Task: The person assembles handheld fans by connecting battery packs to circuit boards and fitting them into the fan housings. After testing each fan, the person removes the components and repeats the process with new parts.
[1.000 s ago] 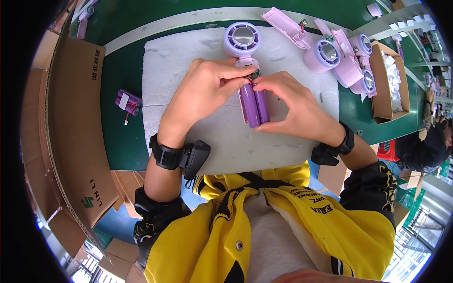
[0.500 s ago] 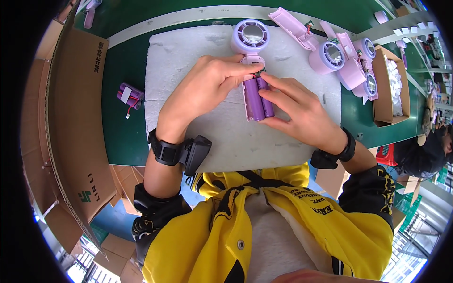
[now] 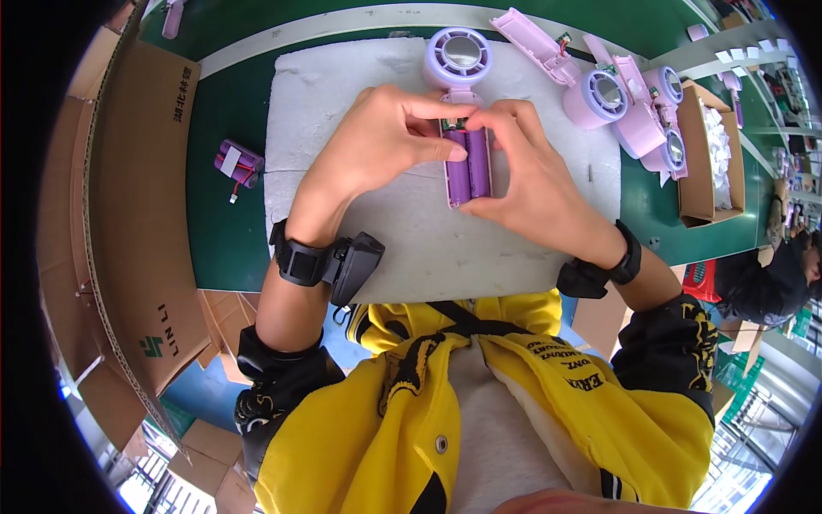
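A lilac handheld fan (image 3: pixel 461 56) lies on the white foam board, its round head pointing away from me and its handle uncovered. Inside the handle sits a pack of two purple battery cells (image 3: pixel 467 176), with a small green circuit board (image 3: pixel 454 124) above them. My left hand (image 3: pixel 385 137) is closed on the fan from the left, thumb on the upper part of the cells, index finger across the handle's top. My right hand (image 3: pixel 535 176) grips from the right, thumb at the lower end of the cells, fingertips near the circuit board. The fingers partly hide the board.
The foam board (image 3: pixel 342 248) covers the middle of the green table. Left lies another wired battery pack (image 3: pixel 239 164), beside a tall cardboard box (image 3: pixel 145 223). Several opened fans (image 3: pixel 595 98) lie at the back right, near a carton (image 3: pixel 711 154) of white pieces. A person (image 3: pixel 771 278) sits far right.
The battery pack, tilted half out of the handle before, now lies straight in it. My left thumb has come down onto the cells, and my right fingers have moved up toward the circuit board.
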A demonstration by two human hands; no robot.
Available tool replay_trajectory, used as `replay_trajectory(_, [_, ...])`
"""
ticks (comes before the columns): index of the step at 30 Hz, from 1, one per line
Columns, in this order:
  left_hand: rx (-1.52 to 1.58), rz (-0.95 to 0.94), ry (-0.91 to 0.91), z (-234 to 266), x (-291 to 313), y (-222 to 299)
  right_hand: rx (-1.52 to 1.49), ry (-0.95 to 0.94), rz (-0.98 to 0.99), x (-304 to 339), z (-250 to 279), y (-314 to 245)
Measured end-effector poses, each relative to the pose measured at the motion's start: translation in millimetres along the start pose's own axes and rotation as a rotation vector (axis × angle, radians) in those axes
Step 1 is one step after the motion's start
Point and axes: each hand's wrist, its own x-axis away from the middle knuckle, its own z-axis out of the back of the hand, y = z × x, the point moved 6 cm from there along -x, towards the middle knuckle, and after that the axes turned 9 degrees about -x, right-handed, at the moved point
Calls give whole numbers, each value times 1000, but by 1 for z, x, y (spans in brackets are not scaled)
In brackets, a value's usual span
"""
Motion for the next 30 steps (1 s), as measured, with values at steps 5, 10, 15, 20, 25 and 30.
replay_trajectory(5, [-30, 43, 12, -1, -2, -1, 47, -50, 59, -2, -1, 6])
replay_trajectory(10, [17, 23, 3, -5, -3, -2, 131, -98, 285, 5, 0, 8])
replay_trajectory(15, [-10, 21, 5, -6, -1, -1, 219, -145, 292, 8, 0, 0])
replay_trajectory(20, [-49, -18, 232, 7, -4, -8, 245, -229, 322, -26, 7, -1])
replay_trajectory(25, [-379, -108, 858, 50, 5, -4, 433, 53, 333, -126, 4, 13])
replay_trajectory(30, [-524, 19, 524, 33, -11, -20, 374, 245, 492, -171, -17, -26])
